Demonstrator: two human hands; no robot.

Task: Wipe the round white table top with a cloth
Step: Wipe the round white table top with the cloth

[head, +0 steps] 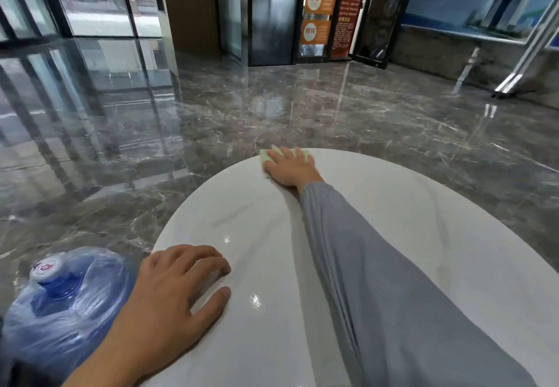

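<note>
Pressing flat with straight fingers, the right hand (289, 166) holds a pale green cloth (267, 157) down at the far edge of the round white table top (423, 235), its grey sleeve (378, 281) stretched across the marble-veined surface. The left hand (178, 290) rests on the near left rim, fingers spread and relaxed, holding nothing. Beside it stands a blue water jug (60, 293) wrapped in clear plastic, on the glossy grey marble floor (272, 108).

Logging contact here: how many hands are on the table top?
2. The left hand rests on the table at its near left edge; the right hand presses the green cloth at the far edge. Nothing seems hidden.
</note>
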